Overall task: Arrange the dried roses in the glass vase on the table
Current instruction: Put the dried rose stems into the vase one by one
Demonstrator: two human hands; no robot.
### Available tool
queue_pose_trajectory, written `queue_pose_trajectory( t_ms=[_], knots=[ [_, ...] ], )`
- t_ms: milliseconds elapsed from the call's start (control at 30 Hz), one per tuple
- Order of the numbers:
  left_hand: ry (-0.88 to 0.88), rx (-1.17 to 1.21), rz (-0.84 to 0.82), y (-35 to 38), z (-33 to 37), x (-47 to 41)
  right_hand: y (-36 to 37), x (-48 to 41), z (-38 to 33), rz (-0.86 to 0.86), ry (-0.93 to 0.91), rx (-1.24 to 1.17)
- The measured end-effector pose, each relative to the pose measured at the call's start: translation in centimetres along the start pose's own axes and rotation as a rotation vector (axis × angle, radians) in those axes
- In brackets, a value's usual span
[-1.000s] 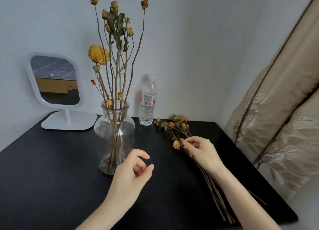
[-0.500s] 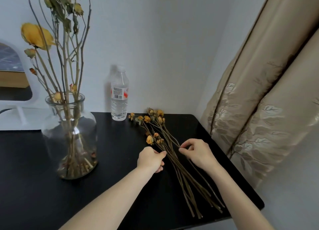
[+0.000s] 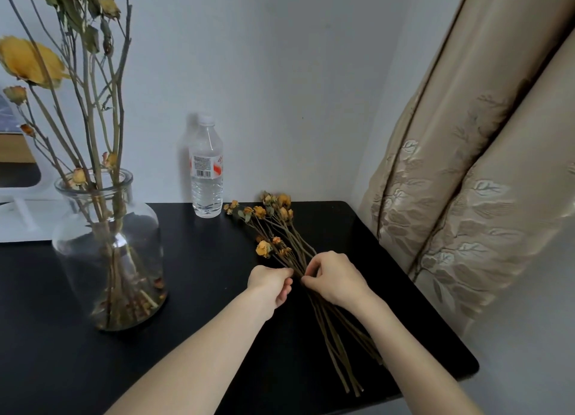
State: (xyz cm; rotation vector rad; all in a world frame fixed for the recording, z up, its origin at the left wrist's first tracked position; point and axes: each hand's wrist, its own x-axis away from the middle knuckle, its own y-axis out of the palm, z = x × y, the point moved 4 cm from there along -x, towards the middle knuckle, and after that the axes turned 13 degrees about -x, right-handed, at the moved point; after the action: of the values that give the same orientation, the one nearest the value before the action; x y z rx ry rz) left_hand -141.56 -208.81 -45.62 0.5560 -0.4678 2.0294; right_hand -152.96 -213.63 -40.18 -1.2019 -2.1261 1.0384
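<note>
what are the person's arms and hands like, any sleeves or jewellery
Both arms are bare to the frame edge, no sleeves in view. The left hand and right hand show no gloves, rings, watch or bracelet.

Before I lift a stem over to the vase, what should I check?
1. Grip of left hand on the loose stems: ok, fingers pinch them.
2. Grip of right hand: ok, fingers pinch the stems too.
3. One stem separated from the rest: cannot tell.
4. The vase upright, room at its mouth: ok.
5. The table bare between stems and vase: ok; the bottle stands back by the wall.
</note>
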Motion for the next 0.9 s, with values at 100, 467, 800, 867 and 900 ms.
queue_pose_trajectory(
  t_ms=[100,467,800,867,900],
  knots=[
    [-0.026,0.016,0.008,0.1,0.1,-0.1,0.3,-0.2,-0.3,0.018,-0.002,0.076],
    [-0.047,0.041,-0.012,0.0,0.1,-0.1,0.5,-0.8,-0.2,0.059,-0.016,0.073],
    [0.050,0.067,-0.020,-0.7,0.3,0.5,-1.8,-0.2,0.1,0.118,0.018,-0.185],
    [0.077,0.090,-0.026,-0.9,0.4,0.7,-2.3,-0.1,-0.1,0.138,0.019,-0.227],
    [0.093,0.102,-0.031,-0.9,0.5,0.9,-2.5,-0.1,-0.2,0.144,0.019,-0.242]
  ],
)
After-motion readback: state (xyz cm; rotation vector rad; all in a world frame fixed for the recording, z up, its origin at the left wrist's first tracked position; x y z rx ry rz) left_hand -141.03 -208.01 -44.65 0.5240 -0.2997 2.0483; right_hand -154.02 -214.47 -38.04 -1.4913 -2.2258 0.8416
